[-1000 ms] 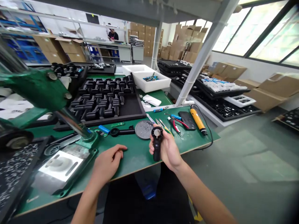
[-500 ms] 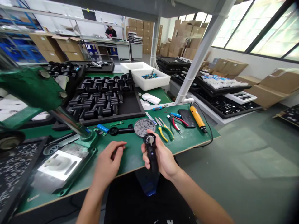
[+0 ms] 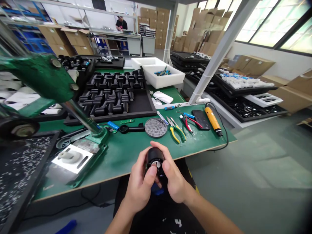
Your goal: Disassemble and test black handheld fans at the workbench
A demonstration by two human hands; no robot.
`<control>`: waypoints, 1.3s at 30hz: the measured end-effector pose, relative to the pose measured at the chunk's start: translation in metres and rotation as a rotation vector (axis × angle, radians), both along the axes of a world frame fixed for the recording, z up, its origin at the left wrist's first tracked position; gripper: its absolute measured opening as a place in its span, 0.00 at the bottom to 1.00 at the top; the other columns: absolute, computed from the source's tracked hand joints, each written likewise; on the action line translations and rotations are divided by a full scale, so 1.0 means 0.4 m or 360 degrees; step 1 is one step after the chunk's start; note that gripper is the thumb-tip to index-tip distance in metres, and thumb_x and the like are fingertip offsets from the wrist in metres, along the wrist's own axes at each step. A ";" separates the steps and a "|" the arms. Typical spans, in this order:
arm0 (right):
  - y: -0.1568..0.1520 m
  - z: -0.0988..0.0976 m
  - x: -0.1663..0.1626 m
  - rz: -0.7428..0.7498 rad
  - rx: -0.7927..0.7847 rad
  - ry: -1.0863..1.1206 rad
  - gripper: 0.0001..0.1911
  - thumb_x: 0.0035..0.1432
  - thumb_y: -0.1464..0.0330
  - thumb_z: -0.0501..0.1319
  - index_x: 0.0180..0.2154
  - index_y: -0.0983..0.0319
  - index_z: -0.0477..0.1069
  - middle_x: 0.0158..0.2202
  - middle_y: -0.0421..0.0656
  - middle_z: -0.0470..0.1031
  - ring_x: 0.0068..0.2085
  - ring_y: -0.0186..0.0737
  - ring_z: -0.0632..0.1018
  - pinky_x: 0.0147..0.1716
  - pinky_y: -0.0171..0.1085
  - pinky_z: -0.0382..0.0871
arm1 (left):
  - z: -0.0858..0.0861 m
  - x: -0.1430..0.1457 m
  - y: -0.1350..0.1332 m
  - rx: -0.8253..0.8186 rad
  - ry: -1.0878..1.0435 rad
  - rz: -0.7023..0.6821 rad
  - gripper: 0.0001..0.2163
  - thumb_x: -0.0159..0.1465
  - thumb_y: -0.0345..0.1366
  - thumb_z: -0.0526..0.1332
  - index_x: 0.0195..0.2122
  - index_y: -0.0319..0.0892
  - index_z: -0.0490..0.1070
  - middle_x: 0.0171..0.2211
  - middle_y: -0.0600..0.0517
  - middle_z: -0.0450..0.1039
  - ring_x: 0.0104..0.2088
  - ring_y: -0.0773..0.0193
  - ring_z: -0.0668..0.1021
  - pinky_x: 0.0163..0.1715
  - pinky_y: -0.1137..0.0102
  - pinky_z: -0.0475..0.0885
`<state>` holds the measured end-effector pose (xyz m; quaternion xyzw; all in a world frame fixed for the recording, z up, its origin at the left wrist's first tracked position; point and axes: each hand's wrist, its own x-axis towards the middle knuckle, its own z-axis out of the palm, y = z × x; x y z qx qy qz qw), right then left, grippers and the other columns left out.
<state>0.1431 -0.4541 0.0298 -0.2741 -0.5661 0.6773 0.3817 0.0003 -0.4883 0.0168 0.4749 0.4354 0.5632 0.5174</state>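
Note:
Both hands hold a black handheld device with a cylindrical head, just off the front edge of the green table. A round silvery part shows in the opening of its head, and small white marks glow on the handle below. My left hand wraps the left side of the head, its thumb at the opening. From the right, my right hand closes round the device, thumb beside the silvery part. Most of the handle is hidden by the hands. Beyond them lies a round perforated grey disc on the table.
Pliers, red-handled cutters, a black phone-like slab and a yellow electric screwdriver lie right. A green press stands left. Behind is a tray of black housings; a person sits far back.
My left hand has moved right from over the table and now grips the device's head. The device has come lower and nearer to me, its head turned, with my right hand still on it.

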 end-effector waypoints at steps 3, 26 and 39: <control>-0.007 0.000 0.014 0.0025 0.0114 -0.0078 0.35 0.72 0.49 0.57 0.73 0.48 0.53 0.43 0.43 0.69 0.28 0.33 0.68 0.26 0.36 0.66 | 0.010 -0.004 -0.008 0.0172 0.0067 -0.0012 0.19 0.74 0.46 0.58 0.65 0.50 0.65 0.34 0.53 0.77 0.23 0.62 0.80 0.24 0.69 0.79; -0.027 -0.016 0.032 0.0147 -0.0329 -0.0001 0.36 0.70 0.58 0.66 0.72 0.41 0.52 0.53 0.44 0.71 0.31 0.26 0.70 0.30 0.31 0.68 | -0.038 0.000 0.033 0.0200 -0.0180 0.0547 0.28 0.50 0.54 0.80 0.43 0.44 0.73 0.38 0.52 0.74 0.38 0.63 0.78 0.39 0.73 0.74; 0.042 -0.035 0.083 0.0327 -0.0181 -0.0416 0.26 0.57 0.63 0.74 0.55 0.60 0.73 0.32 0.35 0.70 0.27 0.31 0.71 0.26 0.31 0.64 | -0.039 -0.085 0.060 0.0514 0.0637 -0.0141 0.27 0.61 0.55 0.72 0.60 0.55 0.76 0.57 0.45 0.66 0.59 0.47 0.72 0.61 0.56 0.69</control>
